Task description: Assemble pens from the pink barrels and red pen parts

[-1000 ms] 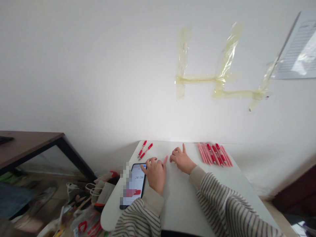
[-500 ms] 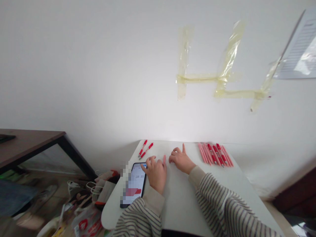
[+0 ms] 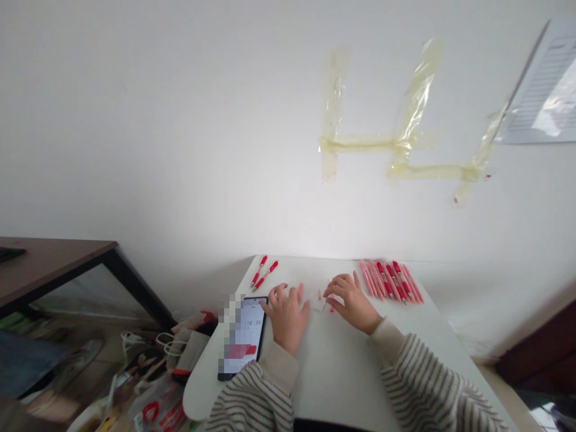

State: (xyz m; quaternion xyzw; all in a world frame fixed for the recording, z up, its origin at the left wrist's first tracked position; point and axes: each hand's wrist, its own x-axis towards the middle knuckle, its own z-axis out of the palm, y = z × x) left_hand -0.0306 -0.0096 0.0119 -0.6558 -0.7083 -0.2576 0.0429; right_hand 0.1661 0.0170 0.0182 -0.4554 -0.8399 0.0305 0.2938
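My left hand (image 3: 288, 317) rests on the white table beside a phone (image 3: 245, 339). A short pink pen piece (image 3: 301, 291) sticks out between its thumb and forefinger, which appear to grip it; the rest is hidden. My right hand (image 3: 353, 303) hovers over the table with bent fingers apart. Near its fingertips lie a small pink piece (image 3: 320, 294), a red-pink bit (image 3: 332, 309) and something clear or whitish that is hard to make out. Two red-and-pink pens (image 3: 267, 275) lie beyond my left hand.
A row of several pink and red pens (image 3: 391, 281) lies at the table's back right. The wall (image 3: 180, 150) borders the table's far edge. Bags and clutter (image 3: 157, 390) fill the floor at the left, near a brown desk (image 3: 58, 258).
My right hand has moved right and slightly towards me, and small pink pieces now show by its fingertips. My left thumb has swung in beside the pink piece.
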